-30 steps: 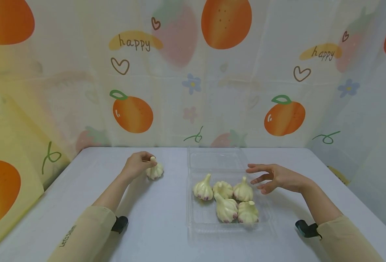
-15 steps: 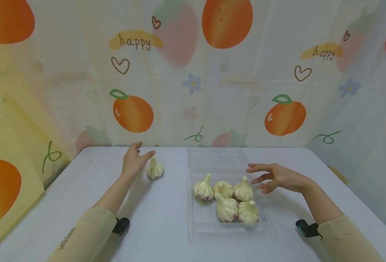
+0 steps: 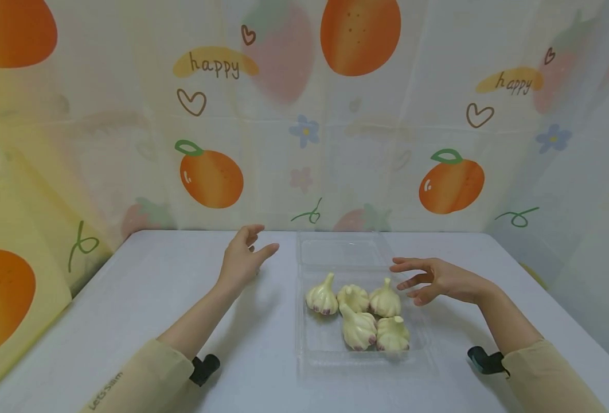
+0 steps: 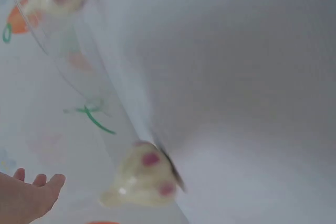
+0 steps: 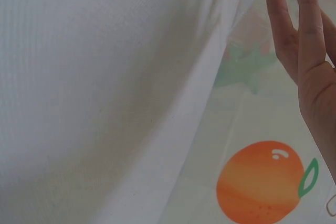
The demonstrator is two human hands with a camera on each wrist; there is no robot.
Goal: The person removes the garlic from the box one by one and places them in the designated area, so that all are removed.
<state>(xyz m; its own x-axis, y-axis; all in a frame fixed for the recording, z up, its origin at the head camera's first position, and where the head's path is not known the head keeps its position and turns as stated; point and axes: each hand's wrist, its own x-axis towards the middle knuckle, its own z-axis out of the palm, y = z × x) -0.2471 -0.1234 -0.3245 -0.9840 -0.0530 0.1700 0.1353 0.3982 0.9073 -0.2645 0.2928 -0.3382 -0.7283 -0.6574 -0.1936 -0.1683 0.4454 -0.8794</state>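
Note:
My left hand (image 3: 242,261) holds nothing, its fingers loosely bent above the table on the left. In the left wrist view a single garlic bulb (image 4: 147,179) with purple spots sits on the table, apart from the fingers; the hand hides it almost wholly in the head view. Several more cream garlic bulbs (image 3: 358,328) lie in a clear plastic box (image 3: 321,338) near the middle. My right hand (image 3: 441,280) hovers by the box's right edge, fingers spread and relaxed, with nothing in it.
The clear box's lid (image 3: 340,252) is folded back behind it. A white table (image 3: 258,367) extends beneath everything. Behind it hangs a fruit-patterned curtain (image 3: 263,137). Each wrist carries a black device (image 3: 205,369).
After letting go of the single garlic bulb, my left hand lifted off it, then moved right, in front of it. The right hand stays put.

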